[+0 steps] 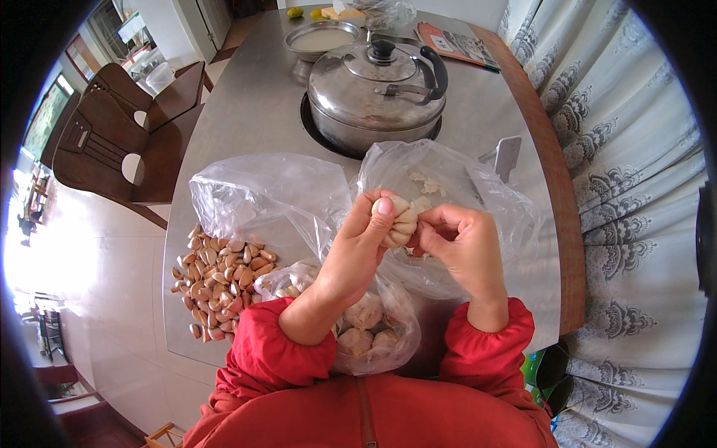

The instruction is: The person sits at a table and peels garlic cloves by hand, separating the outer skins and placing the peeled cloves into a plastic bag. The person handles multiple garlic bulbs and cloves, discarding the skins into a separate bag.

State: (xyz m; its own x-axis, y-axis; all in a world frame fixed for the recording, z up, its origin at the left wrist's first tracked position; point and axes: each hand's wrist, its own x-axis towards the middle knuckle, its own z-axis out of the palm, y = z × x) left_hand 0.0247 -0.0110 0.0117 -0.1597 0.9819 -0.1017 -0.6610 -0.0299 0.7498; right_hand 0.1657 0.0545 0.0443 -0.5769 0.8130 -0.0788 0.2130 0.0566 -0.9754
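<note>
My left hand [358, 243] holds a garlic bulb [401, 227], its thumb pressed on the near side. The fingertips of my right hand [462, 241] pinch at the bulb's right side; whether they grip skin there is too small to tell. Below the hands, a clear plastic bag [411, 341] holds several whole garlic bulbs [364, 311]. Loose garlic skins [428, 185] lie in another clear bag [476, 190] behind my hands. To the left, a heap of separated garlic cloves [221, 280] is spread on the metal tabletop [246, 123].
A lidded steel kettle [375, 89] sits in a round table recess. Behind it are a metal bowl [322, 40] and a printed booklet [456, 45]. An empty-looking plastic bag [269, 190] lies left. Wooden chairs [120, 134] flank the left edge; a patterned curtain [616, 224] hangs right.
</note>
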